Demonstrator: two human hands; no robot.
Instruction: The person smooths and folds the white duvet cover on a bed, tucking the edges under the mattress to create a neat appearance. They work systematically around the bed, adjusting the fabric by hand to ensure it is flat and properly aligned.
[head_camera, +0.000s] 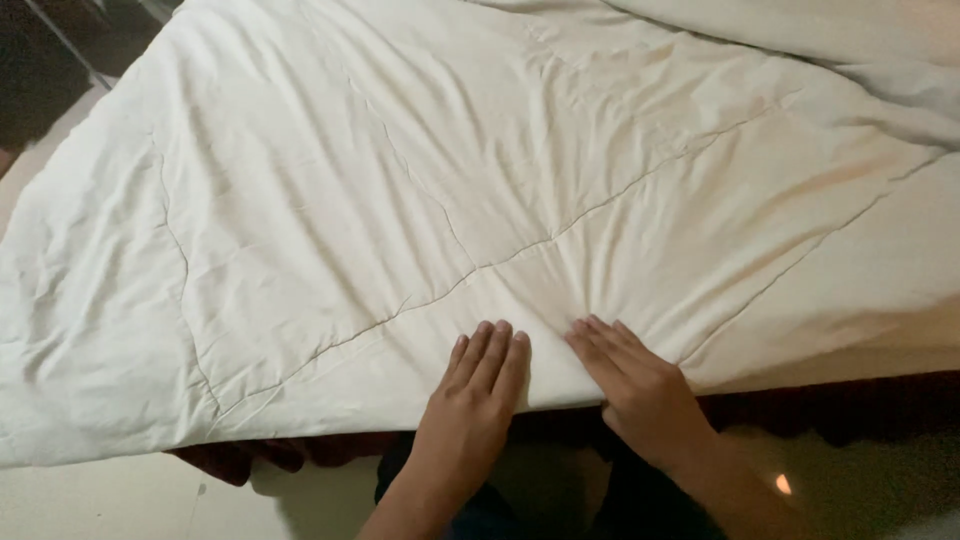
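A white quilted comforter (420, 200) lies spread over a bed and fills most of the view. My left hand (472, 400) rests flat on its near edge, fingers together and pointing away from me. My right hand (632, 380) lies flat beside it, a little to the right, fingers angled toward the upper left. Both palms press on the fabric, and creases fan out from where they touch. Neither hand grips anything.
A dark red bed skirt (850, 400) shows under the comforter's near edge. Pale floor (120, 500) lies at the lower left. A second fold of bedding (850, 40) sits at the upper right. Dark surroundings (40, 70) at the upper left.
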